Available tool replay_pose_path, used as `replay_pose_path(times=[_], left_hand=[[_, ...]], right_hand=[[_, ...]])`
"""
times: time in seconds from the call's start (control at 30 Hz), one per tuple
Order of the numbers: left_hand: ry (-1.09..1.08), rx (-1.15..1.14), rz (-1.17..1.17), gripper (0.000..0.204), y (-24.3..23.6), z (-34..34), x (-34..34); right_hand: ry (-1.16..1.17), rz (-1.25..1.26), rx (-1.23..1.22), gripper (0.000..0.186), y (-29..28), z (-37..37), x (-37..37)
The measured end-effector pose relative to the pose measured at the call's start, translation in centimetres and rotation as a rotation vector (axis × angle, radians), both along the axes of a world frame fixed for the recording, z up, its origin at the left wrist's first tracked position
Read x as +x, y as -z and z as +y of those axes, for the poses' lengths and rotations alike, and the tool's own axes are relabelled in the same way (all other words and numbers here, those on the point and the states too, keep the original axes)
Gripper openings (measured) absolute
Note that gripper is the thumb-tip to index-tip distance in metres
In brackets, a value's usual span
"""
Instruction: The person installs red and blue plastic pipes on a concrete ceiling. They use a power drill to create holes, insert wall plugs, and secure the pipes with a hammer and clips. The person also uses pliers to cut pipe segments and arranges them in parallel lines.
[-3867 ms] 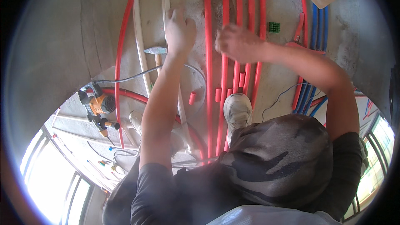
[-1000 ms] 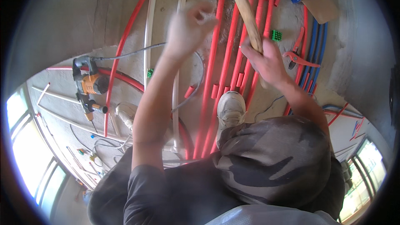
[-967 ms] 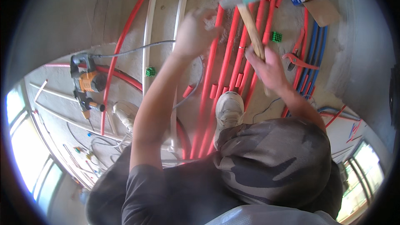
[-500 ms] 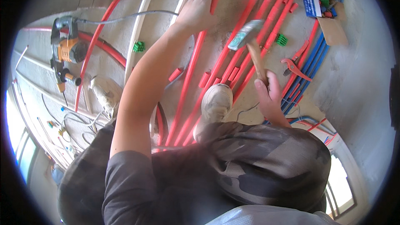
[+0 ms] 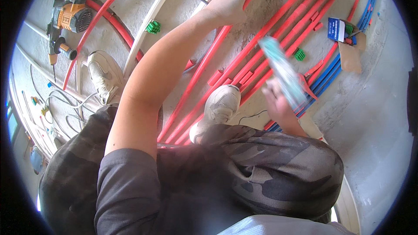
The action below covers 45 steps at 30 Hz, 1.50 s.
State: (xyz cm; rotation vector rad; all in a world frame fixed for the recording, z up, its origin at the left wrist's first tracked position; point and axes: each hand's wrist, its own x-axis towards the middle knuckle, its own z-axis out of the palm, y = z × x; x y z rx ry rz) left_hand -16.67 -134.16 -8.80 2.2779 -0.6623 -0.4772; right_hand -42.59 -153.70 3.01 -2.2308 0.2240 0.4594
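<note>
My left hand (image 5: 228, 2) reaches across to the far middle, its fingers curled down over a long red pipe (image 5: 196, 76) on the floor. The grip's underside is hidden. My right hand (image 5: 278, 100) is closed round a hammer (image 5: 278, 63), whose pale green-silver head is smeared by motion above the pipes. The head covers most of the wooden handle. More red pipes (image 5: 257, 45) run side by side beneath the hammer, with short red sleeves (image 5: 215, 77) among them. A red-handled pipe cutter (image 5: 310, 80) lies partly hidden behind the hammer.
An orange-black rotary hammer drill (image 5: 72, 15) with a grey cord lies at the left. Blue pipes (image 5: 324, 80) and an open box of small fittings (image 5: 342, 30) are at the right. Green clips (image 5: 153, 26) and white pipes (image 5: 150, 21) lie about. My shoe (image 5: 222, 104) stands by the pipes.
The hammer has swung, its head now nearer to me and turned over my right hand. My left hand stays at the red pipe while the whole view has shifted slightly.
</note>
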Motion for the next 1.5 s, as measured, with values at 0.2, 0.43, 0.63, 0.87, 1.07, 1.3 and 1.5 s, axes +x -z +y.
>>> replay_pose_path(times=[0.2,0.43,0.63,0.87,1.07,1.3,1.5], left_hand=[[-0.017,-0.035,-0.015,0.065,0.0,0.5,0.1],[-0.013,-0.071,0.047,0.066,0.2,-0.4,0.7],[-0.016,-0.036,0.058,0.072,0.0,0.4,1.2],[0.016,-0.035,0.032,0.067,0.5,0.3,1.6],[0.01,-0.123,0.034,0.057,0.5,-0.7,1.8],[-0.043,-0.061,0.077,0.052,0.6,0.4,1.1],[-0.025,-0.124,-0.051,0.045,1.8,-0.2,1.9]], right_hand=[[0.01,-0.108,-0.002,0.024,-4.2,0.6,6.5],[-0.044,0.426,-0.167,0.028,-1.8,-0.1,5.8],[0.033,-0.264,-0.055,0.027,-8.9,1.4,8.2],[-0.112,0.341,-0.387,0.034,-7.3,-1.1,9.7],[0.009,0.068,-0.29,0.028,-4.9,0.8,6.8],[-0.016,0.07,-0.195,0.03,-8.2,1.9,9.2],[-0.32,0.169,-0.358,0.031,-2.8,-1.5,8.1]])
